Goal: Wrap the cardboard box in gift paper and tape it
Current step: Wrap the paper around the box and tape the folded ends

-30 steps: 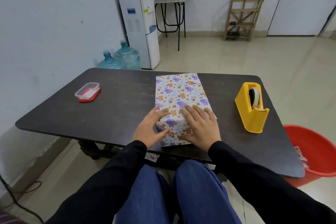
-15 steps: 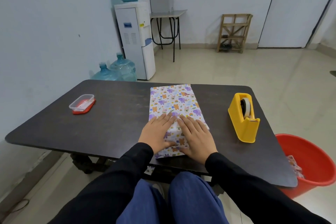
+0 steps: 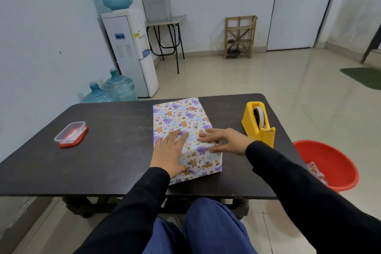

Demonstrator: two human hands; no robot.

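The rectangular cardboard box in animal-print gift paper (image 3: 181, 121) lies mid-table on the dark tabletop (image 3: 113, 150), covered on every visible face. The left hand (image 3: 170, 150) and right hand (image 3: 223, 140) press flat on its top, fingers straight, slightly spread, gripping nothing. Wrapping appears largely complete; taping may remain. The yellow plastic tape dispenser (image 3: 258, 128) stands near, to the right. Tape strips, seams and the far end cannot be made out.
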